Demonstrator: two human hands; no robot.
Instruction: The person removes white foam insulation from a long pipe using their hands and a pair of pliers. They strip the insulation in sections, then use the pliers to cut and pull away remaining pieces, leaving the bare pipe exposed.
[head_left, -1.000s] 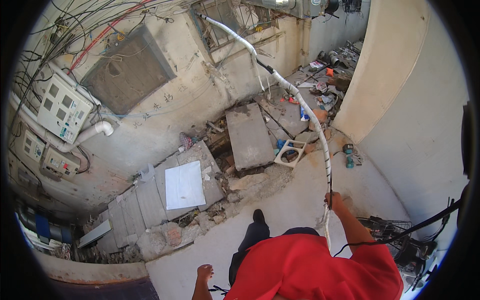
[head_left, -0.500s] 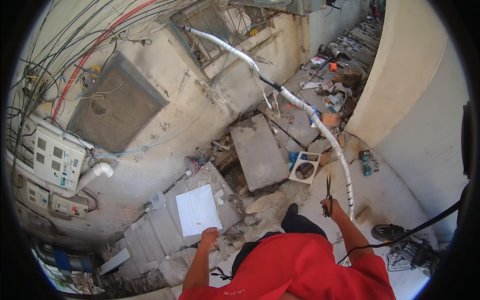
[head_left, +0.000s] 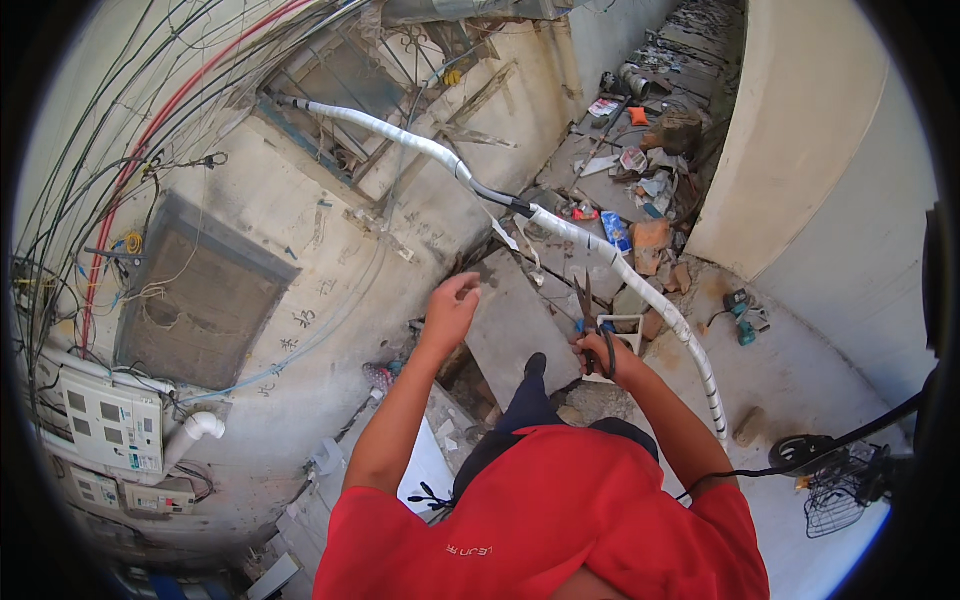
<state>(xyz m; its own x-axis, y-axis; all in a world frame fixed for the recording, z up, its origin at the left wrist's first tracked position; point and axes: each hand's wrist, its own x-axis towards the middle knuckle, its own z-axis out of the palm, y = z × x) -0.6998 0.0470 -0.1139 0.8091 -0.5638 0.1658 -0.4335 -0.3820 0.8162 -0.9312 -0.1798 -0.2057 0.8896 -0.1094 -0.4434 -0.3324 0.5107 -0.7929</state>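
My right hand [head_left: 612,362] grips a pair of dark scissors [head_left: 586,308] by the handle loops, with the blades pointing away from me and a little apart. Reaching forward over the concrete slab [head_left: 515,320], my left hand [head_left: 453,312] has its fingers loosely apart and holds nothing. Ahead of both hands runs a long white-wrapped pipe [head_left: 652,294] with dark bands, from the barred window down to the ground on the right. A loose white strip [head_left: 503,236] hangs from it near a black section. My left forearm partly hides a white sheet [head_left: 430,468].
Broken slabs and rubble lie underfoot. A white square frame [head_left: 628,324] sits beyond my right hand, and a teal power tool [head_left: 745,318] lies farther right. Litter [head_left: 650,185] fills the far passage. Meter boxes [head_left: 112,425] and hanging cables [head_left: 110,200] line the left wall.
I have stepped forward onto the slab. My left hand has moved up from beside the white sheet toward the pipe. The scissors in my right hand have shifted left and their blades show wider apart.
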